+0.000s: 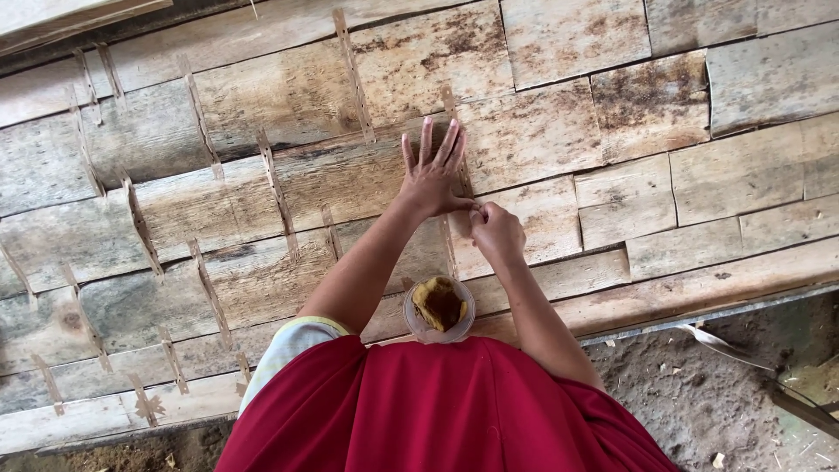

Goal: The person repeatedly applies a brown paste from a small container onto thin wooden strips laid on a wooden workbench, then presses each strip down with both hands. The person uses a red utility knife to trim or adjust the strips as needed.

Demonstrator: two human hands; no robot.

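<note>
— Careful, what could slip here?
— Your right hand [496, 229] has its fingers closed on the thin pale wooden sliver [457, 157]; push crookedly and, I'd judge, it snaps or the weathered flat wooden sheets [350, 175] shift.
— And the sliver?
— Mid-frame, running under your left hand [433, 179], whose fingers lie spread flat, holding nothing.

Two hands, left [431, 179] and right [496, 232]; one small round bowl [439, 308] of yellow-brown paste; many overlapping dried leaf sheets [542, 131].

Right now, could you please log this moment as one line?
left hand: flat on sheets | right hand: pinching thin strip | cup: near lap
</note>
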